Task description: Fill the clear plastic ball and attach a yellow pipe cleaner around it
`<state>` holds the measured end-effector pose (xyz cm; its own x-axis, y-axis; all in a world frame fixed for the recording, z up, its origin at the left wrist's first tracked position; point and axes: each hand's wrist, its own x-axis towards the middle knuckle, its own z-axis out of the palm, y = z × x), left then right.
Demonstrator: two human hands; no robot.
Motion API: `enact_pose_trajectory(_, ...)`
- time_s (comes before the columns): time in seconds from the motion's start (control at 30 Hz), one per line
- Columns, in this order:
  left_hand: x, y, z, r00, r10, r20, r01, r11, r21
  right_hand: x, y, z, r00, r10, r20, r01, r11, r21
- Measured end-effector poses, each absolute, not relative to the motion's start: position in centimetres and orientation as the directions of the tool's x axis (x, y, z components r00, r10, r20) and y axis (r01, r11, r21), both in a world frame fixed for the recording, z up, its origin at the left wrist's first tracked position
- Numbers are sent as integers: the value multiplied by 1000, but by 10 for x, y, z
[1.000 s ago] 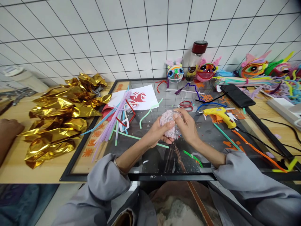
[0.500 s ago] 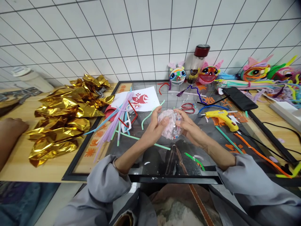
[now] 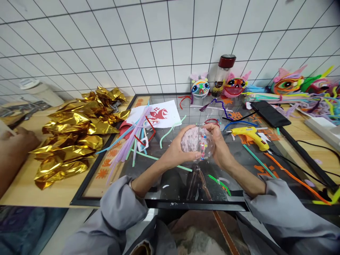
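Observation:
A round ball (image 3: 190, 139) is held in front of me above the glass-topped table. Its left half is covered in fuzzy pale pink; the right half is clear, with small coloured bits showing in it. My left hand (image 3: 180, 148) wraps the pink side, its thumb lying across the front. Around the clear side curl the fingers of my right hand (image 3: 219, 145). Behind the ball, red-handled scissors (image 3: 211, 121) are partly hidden. A yellow glue gun (image 3: 249, 135) lies to the right of my right hand.
Purple pipe cleaners (image 3: 132, 136) and white paper with a red cut-out (image 3: 166, 112) lie left. Gold foil (image 3: 69, 134) is further left, beside another person's hand (image 3: 23, 141). Decorated animal heads (image 3: 200, 88) and a bottle (image 3: 221, 76) stand along the wall. A black phone (image 3: 271, 113) lies right.
The ball has been turned, so more of its clear half and coloured bits faces me. My right thumb has moved off its front, and my left thumb now reaches across it.

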<state>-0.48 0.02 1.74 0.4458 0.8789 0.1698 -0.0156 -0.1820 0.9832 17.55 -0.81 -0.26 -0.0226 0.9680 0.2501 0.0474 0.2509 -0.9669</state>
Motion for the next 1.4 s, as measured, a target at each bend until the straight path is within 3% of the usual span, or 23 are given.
enact_pose_trajectory(0.1,-4,1,20,444,886,137,-93,-106,990,172,-13,-1,-22,939,344,-20,344,-939)
enact_pose_trajectory(0.2,-4,0,19,455,881,127,-105,-89,991,169,-16,-2,15,914,404,51,403,-914)
enact_pose_trajectory(0.7,-3,-4,14,474,872,125,-111,-81,990,169,-18,3,-23,886,463,92,463,-882)
enact_pose_trajectory(0.83,-2,-8,15,425,894,140,10,-159,987,168,-17,4,20,932,362,36,361,-932)
enact_pose_trajectory(1.07,-2,-8,15,410,875,257,182,-355,917,158,-21,14,69,996,60,-116,68,-991)
enact_pose_trajectory(1.4,-4,-5,15,404,905,130,-89,-102,991,162,-24,9,63,951,302,-4,302,-953)
